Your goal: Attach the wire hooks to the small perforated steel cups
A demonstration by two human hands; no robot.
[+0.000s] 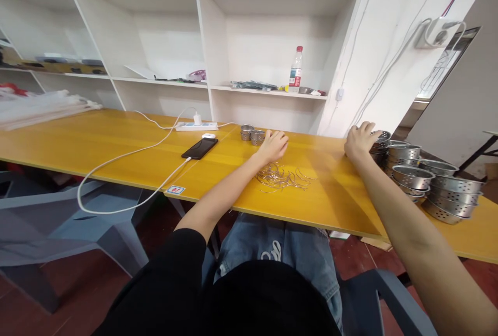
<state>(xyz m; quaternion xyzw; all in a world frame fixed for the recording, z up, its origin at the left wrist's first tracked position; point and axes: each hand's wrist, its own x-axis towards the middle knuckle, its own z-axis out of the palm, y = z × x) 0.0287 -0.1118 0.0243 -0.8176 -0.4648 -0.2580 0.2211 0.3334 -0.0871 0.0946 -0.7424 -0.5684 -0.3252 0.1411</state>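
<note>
My left hand (274,146) is curled closed above the table, at the far edge of a loose pile of thin, curved metal wires (286,176). Whatever its fingers may hold is hidden from me. Just left of it stand small perforated metal cups (257,137), with a short stack (246,131) beside them. To the right, my right hand (360,140) reaches to a stack of perforated metal cups (381,139). Its fingers are apart, with the fingertips by the top rim, and I see no firm grip. More stacked cups (412,176) stand beside that stack.
Wide perforated metal bowls (453,196) are stacked on the right. A black phone (199,148) with a white cable, an earbud case (209,136) and a power strip (196,126) lie left. White shelves with a bottle (295,70) rise behind the yellow table (327,206).
</note>
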